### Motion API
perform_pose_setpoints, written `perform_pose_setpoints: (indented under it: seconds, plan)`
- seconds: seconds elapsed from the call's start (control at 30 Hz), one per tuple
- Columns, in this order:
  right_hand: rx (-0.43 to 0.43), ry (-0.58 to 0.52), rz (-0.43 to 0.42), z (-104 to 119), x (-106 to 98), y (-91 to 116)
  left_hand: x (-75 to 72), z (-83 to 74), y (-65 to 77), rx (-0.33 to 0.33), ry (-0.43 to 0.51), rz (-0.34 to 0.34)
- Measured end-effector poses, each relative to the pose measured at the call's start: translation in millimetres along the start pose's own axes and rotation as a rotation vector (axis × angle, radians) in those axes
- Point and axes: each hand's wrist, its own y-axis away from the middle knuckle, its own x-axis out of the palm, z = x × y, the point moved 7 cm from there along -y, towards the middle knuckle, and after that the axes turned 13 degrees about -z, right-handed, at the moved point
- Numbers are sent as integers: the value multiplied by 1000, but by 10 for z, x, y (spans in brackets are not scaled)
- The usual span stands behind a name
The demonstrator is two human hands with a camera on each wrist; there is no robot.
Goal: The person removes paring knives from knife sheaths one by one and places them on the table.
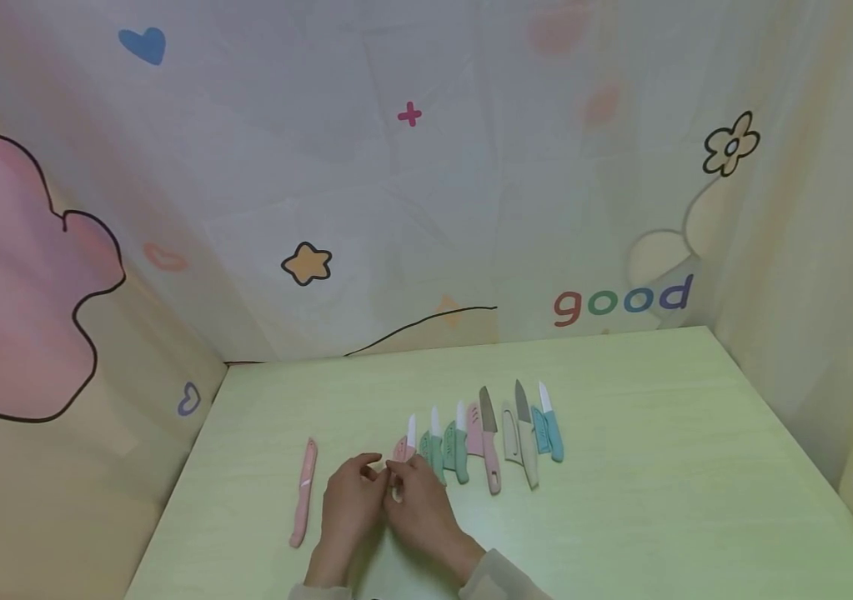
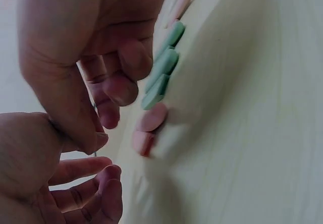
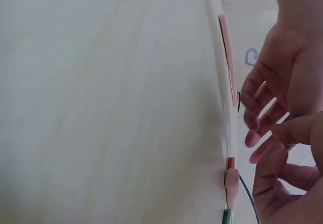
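Observation:
My left hand (image 1: 351, 500) and right hand (image 1: 426, 504) meet by their thumbs and fingertips over the table, fingers loosely bent, with no object visible between them. In the left wrist view, the right hand (image 2: 86, 42) is above the left hand (image 2: 25, 173). Nearest to them lies a small pink knife with a white blade (image 1: 411, 429) beside its pink sheath (image 1: 399, 450); the hands partly hide it. A longer pink knife (image 1: 304, 492), its blade covered, lies left of my left hand. In the right wrist view, this covered knife (image 3: 228, 52) lies near the left hand's fingers.
Right of the hands are two green knives (image 1: 460, 450) with green sheaths, a pink knife with a grey blade (image 1: 489, 433), a pale-handled knife (image 1: 526, 442) and a blue knife (image 1: 552, 429), sheaths alongside. The pale green table (image 1: 659, 467) meets a printed curtain (image 1: 426, 208) behind.

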Motion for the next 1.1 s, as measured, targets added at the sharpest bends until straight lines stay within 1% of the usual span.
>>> perform_pose_setpoints:
  seconds: [0.1, 0.2, 0.37, 0.57, 0.7, 0.8, 0.9, 1.1]
  plan:
    - [-32, -34, -23, 55, 4, 11, -87, 27, 23, -11, 30, 12]
    - [-36, -61, -20, 93, 23, 26, -171, 75, 41, -16, 42, 14]
    - [-9, -104, 9, 121, 63, 45, -323, 172, 60, -25, 32, -1]
    - [5, -163, 4, 152, 85, 33, -532, 280, 68, -53, 26, -24]
    - [32, -213, 10, 164, 121, 24, -651, 331, 66, -73, 26, -35]
    - [46, -227, 29, 186, 171, 22, -712, 361, 66, -83, 30, -41]
    - [36, -247, 53, 238, 227, 25, -752, 389, 61, -80, 22, -55]
    - [46, -325, 137, 328, 353, 54, -799, 461, 37, -77, 8, -84]
